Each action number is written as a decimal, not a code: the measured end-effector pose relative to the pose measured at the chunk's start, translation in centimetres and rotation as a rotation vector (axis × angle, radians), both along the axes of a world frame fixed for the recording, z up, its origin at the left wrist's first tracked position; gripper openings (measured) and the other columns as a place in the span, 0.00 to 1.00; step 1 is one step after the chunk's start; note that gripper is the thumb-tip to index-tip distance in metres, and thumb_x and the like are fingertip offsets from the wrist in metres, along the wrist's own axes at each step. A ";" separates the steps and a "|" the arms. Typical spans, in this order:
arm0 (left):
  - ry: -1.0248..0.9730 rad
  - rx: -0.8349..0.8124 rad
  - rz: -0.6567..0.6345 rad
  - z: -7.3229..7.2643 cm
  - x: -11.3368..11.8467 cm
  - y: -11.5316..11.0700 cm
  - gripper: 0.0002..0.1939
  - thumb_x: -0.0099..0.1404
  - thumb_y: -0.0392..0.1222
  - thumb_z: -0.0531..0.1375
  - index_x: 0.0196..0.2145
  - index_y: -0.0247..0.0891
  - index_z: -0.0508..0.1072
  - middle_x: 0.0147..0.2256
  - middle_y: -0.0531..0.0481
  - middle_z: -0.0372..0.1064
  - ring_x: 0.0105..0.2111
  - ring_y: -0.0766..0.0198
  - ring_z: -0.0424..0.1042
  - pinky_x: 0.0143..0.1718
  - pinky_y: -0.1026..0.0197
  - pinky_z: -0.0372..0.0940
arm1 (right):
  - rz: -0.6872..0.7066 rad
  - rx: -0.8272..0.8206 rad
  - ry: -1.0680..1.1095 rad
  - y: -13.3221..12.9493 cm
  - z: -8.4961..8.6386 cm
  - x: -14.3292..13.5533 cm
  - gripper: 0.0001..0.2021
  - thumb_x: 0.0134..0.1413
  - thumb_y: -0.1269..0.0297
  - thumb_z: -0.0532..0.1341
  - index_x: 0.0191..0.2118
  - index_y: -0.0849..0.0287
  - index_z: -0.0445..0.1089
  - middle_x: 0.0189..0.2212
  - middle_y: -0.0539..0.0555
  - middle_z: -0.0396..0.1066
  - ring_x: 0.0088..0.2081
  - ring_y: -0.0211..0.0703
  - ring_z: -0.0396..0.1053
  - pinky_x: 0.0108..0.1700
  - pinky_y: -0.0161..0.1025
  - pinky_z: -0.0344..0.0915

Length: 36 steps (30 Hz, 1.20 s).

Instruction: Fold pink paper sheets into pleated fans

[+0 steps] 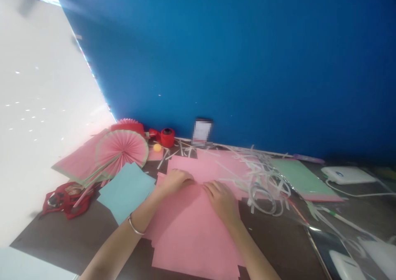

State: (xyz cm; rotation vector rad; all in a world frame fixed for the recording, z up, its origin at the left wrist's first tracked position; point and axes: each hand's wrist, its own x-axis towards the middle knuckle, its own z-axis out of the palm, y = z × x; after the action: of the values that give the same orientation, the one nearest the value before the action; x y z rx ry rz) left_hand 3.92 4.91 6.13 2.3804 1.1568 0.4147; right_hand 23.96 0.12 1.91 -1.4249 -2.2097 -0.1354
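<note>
Flat, overlapping pink paper sheets (pixel 194 234) lie on dark brown tabletop (pixel 269 238), directly beneath our fingers and stretching toward us between forearms. Our left hand (pixel 176 183) rests over sheets' upper left part, fingers bent inward, held close together. Our right hand (pixel 220 199) opposite, fingers curled, side by side, tips near left ones, narrow gap between. Whether either pinches paper edge, we cannot tell. Light-blue square-cornered paper sheets (pixel 126 193) left of our left forearm; tangled white paper strips (pixel 262 189) right of our right hand.
</note>
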 end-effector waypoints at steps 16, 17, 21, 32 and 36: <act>0.053 -0.121 0.116 -0.4 -4.8 3.2 0.10 0.57 0.46 0.58 0.29 0.42 0.78 0.31 0.54 0.74 0.28 0.68 0.68 0.25 0.69 0.53 | -0.090 0.015 0.079 0.3 -0.5 0.9 0.12 0.59 0.65 0.49 0.34 0.56 0.70 0.31 0.52 0.72 0.34 0.43 0.65 0.39 0.38 0.56; 0.027 -0.135 0.108 -0.5 -4.9 3.3 0.09 0.56 0.45 0.59 0.30 0.42 0.78 0.31 0.54 0.75 0.28 0.68 0.69 0.26 0.69 0.54 | -0.095 0.014 0.081 0.4 -0.6 0.9 0.13 0.59 0.65 0.49 0.34 0.56 0.71 0.31 0.52 0.72 0.34 0.43 0.65 0.39 0.39 0.56; -0.114 -0.199 0.051 -1.0 -5.2 3.5 0.09 0.56 0.42 0.60 0.33 0.38 0.78 0.33 0.50 0.75 0.31 0.65 0.70 0.29 0.69 0.58 | -0.111 -0.021 0.088 0.4 -0.7 1.1 0.12 0.58 0.64 0.50 0.34 0.55 0.71 0.31 0.52 0.72 0.34 0.43 0.65 0.39 0.38 0.56; -0.223 -0.224 -0.004 -1.1 -6.1 3.9 0.10 0.54 0.41 0.62 0.31 0.32 0.78 0.31 0.47 0.75 0.31 0.62 0.71 0.30 0.68 0.60 | -0.135 -0.089 0.143 0.6 -0.9 1.3 0.12 0.56 0.65 0.50 0.33 0.55 0.71 0.32 0.52 0.72 0.34 0.44 0.66 0.39 0.39 0.57; -0.232 -0.229 0.031 -1.2 -5.9 3.8 0.09 0.55 0.39 0.60 0.30 0.33 0.78 0.31 0.48 0.75 0.31 0.62 0.72 0.31 0.68 0.61 | -0.142 -0.100 0.162 0.6 -0.6 1.2 0.13 0.56 0.64 0.49 0.32 0.55 0.71 0.31 0.53 0.73 0.33 0.44 0.66 0.38 0.39 0.57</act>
State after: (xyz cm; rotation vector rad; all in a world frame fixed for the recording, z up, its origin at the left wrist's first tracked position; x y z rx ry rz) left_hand -1.97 8.74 4.96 2.0595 1.0741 0.5239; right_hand 25.19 0.72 1.29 -1.5880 -2.0092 0.0420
